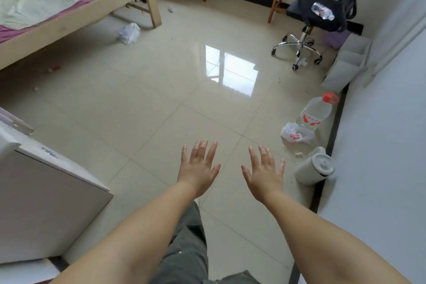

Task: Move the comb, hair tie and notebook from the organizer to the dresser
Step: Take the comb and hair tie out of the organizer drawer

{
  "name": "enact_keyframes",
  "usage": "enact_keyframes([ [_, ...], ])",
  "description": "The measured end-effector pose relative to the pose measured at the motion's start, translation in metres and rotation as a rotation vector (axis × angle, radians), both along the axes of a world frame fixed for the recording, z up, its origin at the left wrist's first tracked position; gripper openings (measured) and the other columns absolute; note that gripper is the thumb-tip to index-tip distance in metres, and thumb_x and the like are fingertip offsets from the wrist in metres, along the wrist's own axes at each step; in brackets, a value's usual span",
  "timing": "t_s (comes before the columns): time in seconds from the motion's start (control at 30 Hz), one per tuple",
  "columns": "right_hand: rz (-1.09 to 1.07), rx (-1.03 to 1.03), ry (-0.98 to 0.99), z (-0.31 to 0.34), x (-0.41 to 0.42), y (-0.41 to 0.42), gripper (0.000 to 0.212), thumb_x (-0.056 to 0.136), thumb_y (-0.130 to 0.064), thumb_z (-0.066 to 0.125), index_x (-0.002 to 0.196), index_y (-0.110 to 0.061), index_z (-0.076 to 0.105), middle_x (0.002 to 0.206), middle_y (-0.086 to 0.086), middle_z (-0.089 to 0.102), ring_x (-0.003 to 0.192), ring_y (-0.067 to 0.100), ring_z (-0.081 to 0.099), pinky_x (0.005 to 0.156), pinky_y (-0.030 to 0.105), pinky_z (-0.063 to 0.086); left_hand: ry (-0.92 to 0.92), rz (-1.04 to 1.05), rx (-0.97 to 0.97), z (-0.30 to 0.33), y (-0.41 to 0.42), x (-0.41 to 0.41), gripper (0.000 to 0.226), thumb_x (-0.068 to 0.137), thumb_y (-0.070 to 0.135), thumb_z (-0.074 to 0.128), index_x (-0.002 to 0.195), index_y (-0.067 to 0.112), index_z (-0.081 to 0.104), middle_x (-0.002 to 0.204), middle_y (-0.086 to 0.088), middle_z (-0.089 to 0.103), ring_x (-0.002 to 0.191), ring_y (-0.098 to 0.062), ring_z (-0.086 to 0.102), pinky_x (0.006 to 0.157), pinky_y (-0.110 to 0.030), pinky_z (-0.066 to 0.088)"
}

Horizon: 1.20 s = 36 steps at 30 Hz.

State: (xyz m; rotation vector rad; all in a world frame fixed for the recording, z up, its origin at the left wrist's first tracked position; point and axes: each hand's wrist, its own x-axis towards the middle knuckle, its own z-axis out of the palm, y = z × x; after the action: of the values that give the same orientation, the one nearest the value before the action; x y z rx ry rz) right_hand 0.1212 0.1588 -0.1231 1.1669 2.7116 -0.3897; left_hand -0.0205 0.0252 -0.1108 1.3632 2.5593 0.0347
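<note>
Organizer [345, 62] sits at 2 o'clock by the wall. Left hand [198, 168] and right hand [265, 173] are spread, holding nothing. Nothing picked yet; walk there next.

Wide bare floor [161, 104] ahead, white cabinet [46, 203] close on the left, jug [314, 166], big bottle [315, 112], bag [297, 135] along the right wall [380, 145]
</note>
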Motion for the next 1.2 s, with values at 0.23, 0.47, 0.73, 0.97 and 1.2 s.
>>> enact_keyframes([
  [0.23,-0.052,-0.041,-0.011,-0.005,-0.12,0.086,0.06,0.093,-0.051,0.018,0.146,-0.031,0.0,0.159,0.001,0.004,0.146,0.019,-0.003,0.113,0.058,-0.007,-0.033,-0.073,-0.03,-0.007,0.086,-0.122,0.063,0.093,0.05,0.015,0.145,0.026,-0.013,0.159,-0.003,0.001,0.146,-0.02,-0.002,0.115,-0.053,-0.007],
  [0.47,-0.151,-0.005,0.02,0.011,-0.223,0.211,0.059,0.093,-0.05,0.017,0.146,-0.031,0.0,0.158,0.002,0.006,0.146,0.019,0.0,0.113,0.058,-0.005,-0.005,-0.14,-0.03,0.004,0.222,-0.251,0.062,0.093,0.048,0.014,0.146,0.025,-0.011,0.158,-0.004,0.005,0.146,-0.021,0.001,0.116,-0.052,-0.005],
  [0.73,-0.191,0.058,0.004,0.004,-0.309,0.414,0.059,0.093,-0.049,0.018,0.146,-0.029,0.002,0.158,0.004,0.007,0.146,0.022,0.002,0.113,0.058,-0.004,0.01,-0.232,0.018,-0.004,0.439,-0.347,0.06,0.093,0.05,0.011,0.146,0.029,-0.008,0.159,-0.003,0.003,0.146,-0.021,-0.002,0.116,-0.052,-0.006],
  [0.97,-0.125,0.072,-0.056,0.024,-0.392,0.61,0.059,0.094,-0.048,0.021,0.147,-0.028,0.004,0.158,0.003,0.009,0.145,0.02,0.002,0.113,0.058,-0.003,-0.002,-0.189,0.019,0.009,0.625,-0.43,0.06,0.094,0.048,0.013,0.146,0.026,-0.005,0.158,-0.004,0.005,0.146,-0.02,0.001,0.117,-0.051,-0.005],
  [1.2,-0.099,0.032,-0.053,0.006,-0.514,0.755,0.058,0.094,-0.047,0.021,0.147,-0.029,0.004,0.158,0.004,0.01,0.145,0.02,0.005,0.114,0.057,-0.001,-0.006,-0.137,-0.03,-0.004,0.766,-0.542,0.059,0.094,0.048,0.013,0.146,0.026,-0.006,0.159,-0.004,0.003,0.146,-0.021,0.0,0.116,-0.051,-0.004],
])
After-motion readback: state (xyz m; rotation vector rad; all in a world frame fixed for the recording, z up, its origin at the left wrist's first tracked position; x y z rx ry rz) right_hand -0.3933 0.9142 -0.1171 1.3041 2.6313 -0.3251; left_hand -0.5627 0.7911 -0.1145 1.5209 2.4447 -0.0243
